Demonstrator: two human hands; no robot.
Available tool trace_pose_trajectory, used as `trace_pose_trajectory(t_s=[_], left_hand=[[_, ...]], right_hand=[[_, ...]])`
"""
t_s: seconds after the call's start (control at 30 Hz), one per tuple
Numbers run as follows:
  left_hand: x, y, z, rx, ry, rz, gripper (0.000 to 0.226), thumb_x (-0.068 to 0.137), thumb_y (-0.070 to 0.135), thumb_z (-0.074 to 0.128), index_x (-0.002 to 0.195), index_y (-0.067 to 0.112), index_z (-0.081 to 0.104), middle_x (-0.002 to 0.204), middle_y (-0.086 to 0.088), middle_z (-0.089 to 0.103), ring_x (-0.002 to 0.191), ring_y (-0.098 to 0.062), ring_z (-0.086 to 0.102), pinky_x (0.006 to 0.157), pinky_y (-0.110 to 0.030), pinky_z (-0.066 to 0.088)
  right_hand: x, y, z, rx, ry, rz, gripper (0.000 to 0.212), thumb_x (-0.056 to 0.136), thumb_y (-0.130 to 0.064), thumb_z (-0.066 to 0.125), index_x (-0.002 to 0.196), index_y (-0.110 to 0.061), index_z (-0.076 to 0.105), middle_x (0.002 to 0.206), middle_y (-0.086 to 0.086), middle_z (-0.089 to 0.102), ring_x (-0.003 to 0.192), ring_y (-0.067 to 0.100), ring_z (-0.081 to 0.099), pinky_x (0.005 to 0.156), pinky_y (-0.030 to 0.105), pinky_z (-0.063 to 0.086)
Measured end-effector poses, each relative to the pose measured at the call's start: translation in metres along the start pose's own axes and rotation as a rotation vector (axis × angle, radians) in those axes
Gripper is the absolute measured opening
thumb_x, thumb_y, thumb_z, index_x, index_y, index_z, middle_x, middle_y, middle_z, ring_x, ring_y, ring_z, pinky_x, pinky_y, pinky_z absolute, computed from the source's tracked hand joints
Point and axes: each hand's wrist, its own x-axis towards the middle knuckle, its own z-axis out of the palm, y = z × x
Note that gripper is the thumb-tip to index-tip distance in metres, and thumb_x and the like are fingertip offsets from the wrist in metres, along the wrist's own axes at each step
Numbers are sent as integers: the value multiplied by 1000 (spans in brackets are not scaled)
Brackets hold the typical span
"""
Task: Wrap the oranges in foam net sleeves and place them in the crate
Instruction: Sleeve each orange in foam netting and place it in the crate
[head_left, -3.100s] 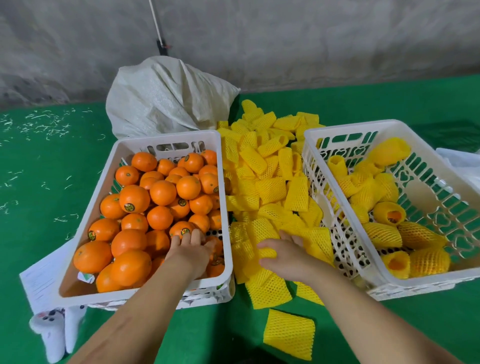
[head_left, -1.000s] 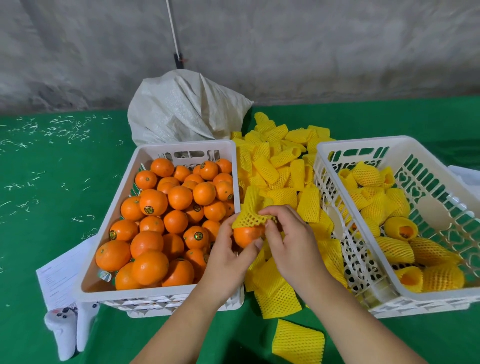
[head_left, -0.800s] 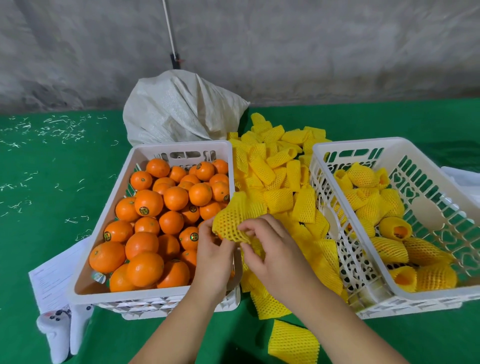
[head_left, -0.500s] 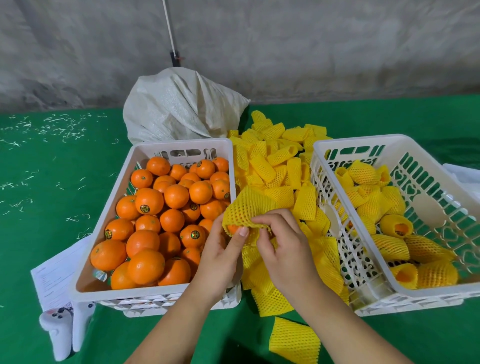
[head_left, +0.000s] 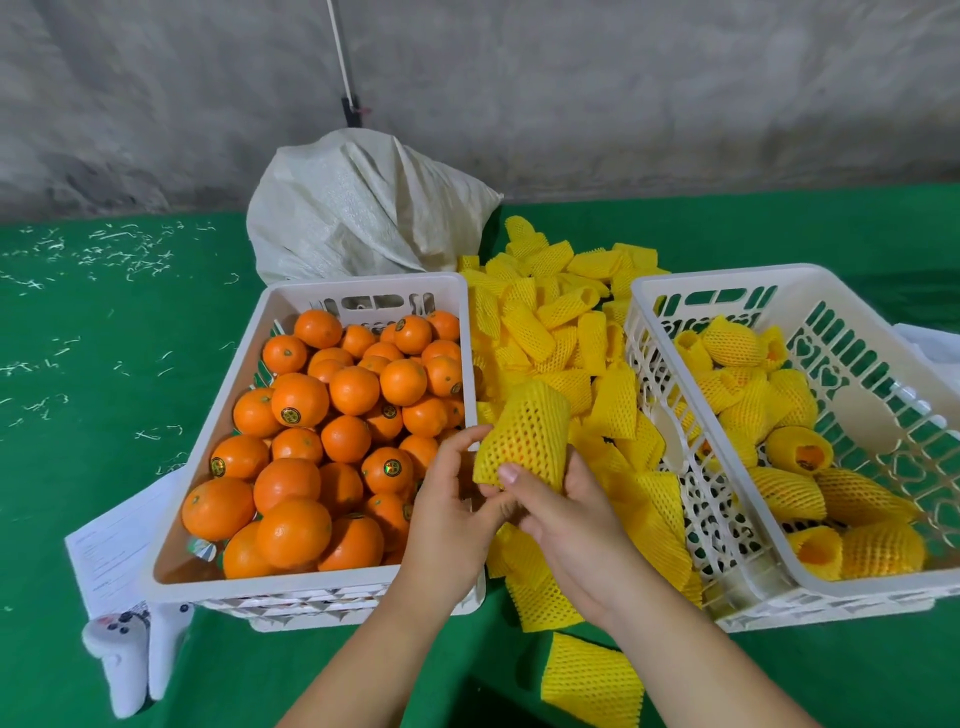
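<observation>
Between the two crates I hold a wrapped orange (head_left: 524, 441), its yellow foam net sleeve pulled fully over the fruit. My left hand (head_left: 449, 512) pinches the sleeve's lower left side. My right hand (head_left: 558, 512) grips its lower end from the right, thumb on the front. The left white crate (head_left: 358, 291) holds several bare oranges (head_left: 301, 400). In the right white crate (head_left: 691, 280) lie several wrapped oranges (head_left: 784, 486). A pile of empty yellow sleeves (head_left: 558, 322) covers the green table between the crates.
A white woven sack (head_left: 363, 208) stands behind the left crate. A sheet of paper (head_left: 111, 551) and a white controller (head_left: 130, 654) lie at the left crate's near corner. One loose sleeve (head_left: 592, 680) sits by my right forearm. A grey wall rises behind.
The sleeve that sat only on top of the orange has been pulled down over it. Both hands have shifted to the sleeve's lower end.
</observation>
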Motion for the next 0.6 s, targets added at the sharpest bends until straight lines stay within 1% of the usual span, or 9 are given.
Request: trace_pose_trajectory(t_s=[0.1,0.2,0.3,0.37,0.43,0.5,0.53,0.57,0.6], left_hand=[[-1,-6,1,74,52,12,35,97,10,73,117,39,69,96,7,75,88,-8,70,76,-18,53],[-3,-9,3,106,100,47,23,98,9,72,106,31,73,89,5,70,80,-7,63,72,-18,47],[-4,-7,7,193,57,159,12,96,20,68,100,31,70,90,10,64,83,-11,62,73,-15,45],[-7,-4,12,302,-20,253,12,96,20,69,101,31,68,95,14,61,90,-12,62,76,-15,44],[-8,-1,12,340,-79,294,7,99,28,70,104,32,66,102,17,59,97,-13,61,81,-17,44],[-2,2,2,294,-5,236,9,101,42,65,108,37,64,107,15,61,102,-14,62,83,-19,47],[5,2,-9,301,57,186,9,102,42,63,111,39,62,109,14,63,104,-14,63,84,-23,49],[15,-2,-23,393,103,139,13,102,37,63,115,39,62,114,13,65,107,-13,62,87,-29,51],[27,-7,-40,588,87,77,22,102,32,63,123,37,61,122,10,65,114,-17,61,93,-36,51]], right_hand=[[2,-4,-10,72,-30,4,50,98,-16,66,142,-24,44,123,15,72,110,32,72,97,45,52],[7,-5,-19,107,48,4,52,99,-6,62,143,-23,42,125,19,69,105,30,73,86,38,55],[9,-5,-24,216,66,0,57,98,-2,59,147,-26,40,133,18,63,114,31,69,89,39,57],[10,-4,-27,230,60,-5,54,99,-3,57,146,-26,43,135,16,63,117,32,68,90,41,57],[13,-12,-36,245,91,4,49,95,-7,60,141,-20,46,131,22,63,107,33,70,80,38,58],[22,-30,-57,322,193,4,42,93,-8,63,132,-15,49,121,24,63,92,34,69,73,37,57],[27,-42,-71,351,272,-17,37,93,-9,64,128,-14,52,118,21,63,89,31,70,74,37,57],[33,-53,-87,332,385,-58,37,93,-11,66,128,-12,53,119,18,64,91,30,73,77,37,59],[40,-64,-103,258,520,-115,47,92,-13,69,135,-10,51,122,16,65,95,29,75,82,38,61]])
